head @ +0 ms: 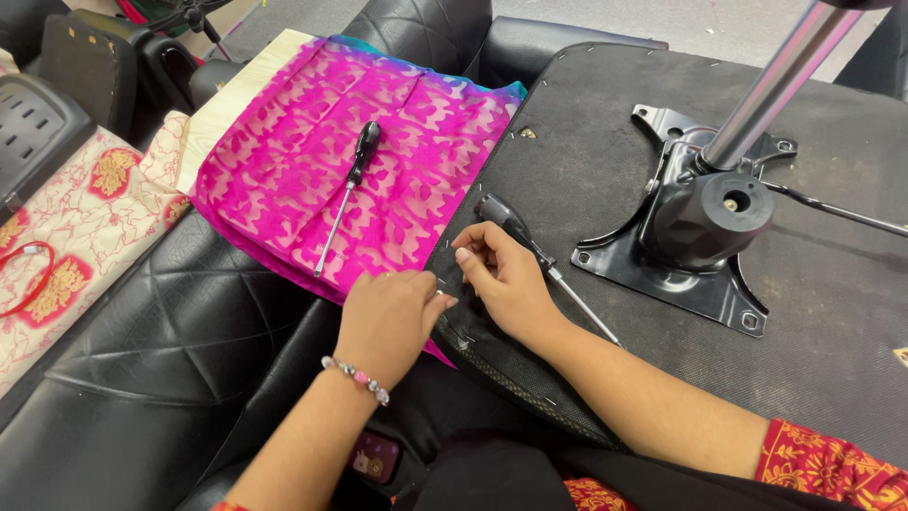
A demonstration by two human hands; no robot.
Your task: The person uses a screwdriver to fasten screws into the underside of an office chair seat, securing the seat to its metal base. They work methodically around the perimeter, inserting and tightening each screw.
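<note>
The upturned seat base (586, 132) lies black-side up, its fabric edge stapled in a row; the metal mount plate (681, 255) is already fixed on; both hands work the near edge beside that plate; the left hand (388, 322) pinches closed, seemingly on 1 staple; the right hand (506, 284) presses the fabric, fingers curled, holding nothing I can make out; 1 screwdriver (530, 251) lies under it, another screwdriver (348, 189) rests on the pink cloth (284, 161) left of the plate.

I see only one screen from here: a small phone (371, 458) lying near the bottom edge, just left of centre, its rounded dark face glowing pinkish-purple; packages, labels and signs, I spot none.
</note>
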